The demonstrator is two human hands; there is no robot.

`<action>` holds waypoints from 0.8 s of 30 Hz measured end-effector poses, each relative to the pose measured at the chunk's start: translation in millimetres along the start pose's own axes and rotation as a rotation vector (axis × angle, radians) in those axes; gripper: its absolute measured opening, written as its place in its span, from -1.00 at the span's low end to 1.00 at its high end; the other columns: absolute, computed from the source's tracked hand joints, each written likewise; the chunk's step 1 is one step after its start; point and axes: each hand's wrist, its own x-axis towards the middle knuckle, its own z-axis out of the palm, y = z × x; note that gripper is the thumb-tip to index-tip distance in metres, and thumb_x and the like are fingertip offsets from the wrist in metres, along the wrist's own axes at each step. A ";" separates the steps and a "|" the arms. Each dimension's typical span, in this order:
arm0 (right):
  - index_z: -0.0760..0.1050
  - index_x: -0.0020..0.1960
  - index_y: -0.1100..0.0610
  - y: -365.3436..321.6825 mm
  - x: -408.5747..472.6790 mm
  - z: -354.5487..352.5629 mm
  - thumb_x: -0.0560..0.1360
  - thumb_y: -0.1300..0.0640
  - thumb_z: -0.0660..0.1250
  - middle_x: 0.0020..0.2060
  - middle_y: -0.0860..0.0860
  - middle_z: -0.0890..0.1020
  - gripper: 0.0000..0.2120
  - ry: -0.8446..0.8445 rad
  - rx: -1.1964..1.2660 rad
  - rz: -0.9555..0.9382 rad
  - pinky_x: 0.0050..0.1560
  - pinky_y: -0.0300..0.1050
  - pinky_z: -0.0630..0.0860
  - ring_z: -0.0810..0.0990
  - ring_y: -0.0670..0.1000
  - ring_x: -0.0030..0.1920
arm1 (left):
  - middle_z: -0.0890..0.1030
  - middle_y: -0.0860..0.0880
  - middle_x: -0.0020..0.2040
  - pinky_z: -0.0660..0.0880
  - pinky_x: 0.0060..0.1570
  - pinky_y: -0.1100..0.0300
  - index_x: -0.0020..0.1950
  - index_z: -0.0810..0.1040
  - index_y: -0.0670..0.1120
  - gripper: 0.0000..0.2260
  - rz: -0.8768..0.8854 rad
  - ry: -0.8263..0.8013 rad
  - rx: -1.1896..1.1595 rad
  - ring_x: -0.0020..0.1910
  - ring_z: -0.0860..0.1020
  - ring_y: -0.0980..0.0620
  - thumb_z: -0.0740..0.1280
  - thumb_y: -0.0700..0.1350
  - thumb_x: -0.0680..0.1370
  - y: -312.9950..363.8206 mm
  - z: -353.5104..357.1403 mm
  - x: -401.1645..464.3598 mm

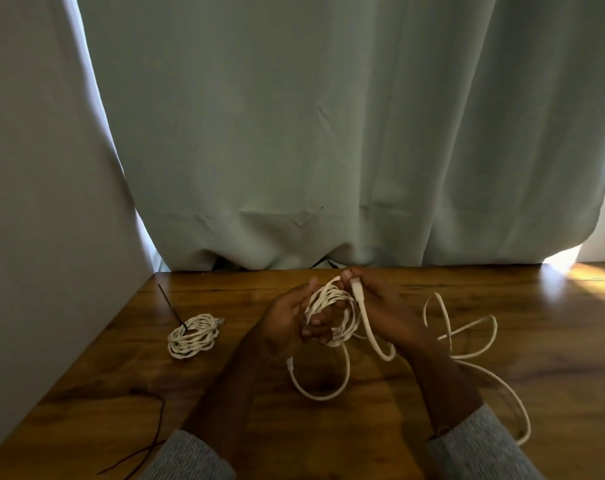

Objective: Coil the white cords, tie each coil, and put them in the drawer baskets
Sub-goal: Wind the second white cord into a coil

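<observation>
Finished coil [193, 336]: white twisted cord, several loops, bound by a dark tie at its upper left, lying flat on the wooden table's left part. Coil in progress [332, 315]: white cord looped round the left hand's fingers above the table, connector end up. Loose cord [467, 332]: uncoiled white loops sprawled on the table's right part.

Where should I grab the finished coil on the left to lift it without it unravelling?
Pinch the finished coil at its upper-left rim, where the dark tie seems to bind the loops. It lies flat on the wooden table, so come from above. Nothing crowds that side.
</observation>
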 end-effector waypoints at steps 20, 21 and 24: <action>0.49 -0.10 -0.04 17.2 1.4 52.8 0.62 -0.19 0.18 -0.27 0.20 0.62 -0.72 0.419 0.165 -0.060 -0.31 0.30 0.61 0.64 0.32 -0.29 | 0.52 -0.12 -0.39 0.56 -0.31 0.12 -0.02 0.53 -0.28 -0.65 0.026 0.137 -0.089 -0.41 0.53 -0.02 0.41 0.02 0.49 -9.8 -4.2 -7.8; 0.48 -0.09 0.00 15.0 1.4 53.9 0.62 -0.18 0.18 -0.30 0.21 0.60 -0.71 0.398 0.176 -0.091 -0.36 0.23 0.59 0.62 0.29 -0.35 | 0.58 -0.15 -0.34 0.59 -0.23 0.08 -0.06 0.56 -0.28 -0.64 0.021 0.092 -0.128 -0.35 0.59 -0.05 0.47 0.02 0.45 -8.9 -8.9 -11.4; 0.42 -0.08 0.15 12.5 -0.2 58.5 0.67 -0.05 0.20 -0.37 0.28 0.52 -0.71 0.285 0.253 -0.164 -0.45 -0.07 0.44 0.51 0.12 -0.50 | 0.67 -0.21 -0.09 0.57 0.05 -0.04 0.04 0.63 -0.26 -0.59 -0.014 -0.077 -0.233 -0.08 0.64 -0.14 0.49 0.09 0.46 -7.0 -22.3 -19.3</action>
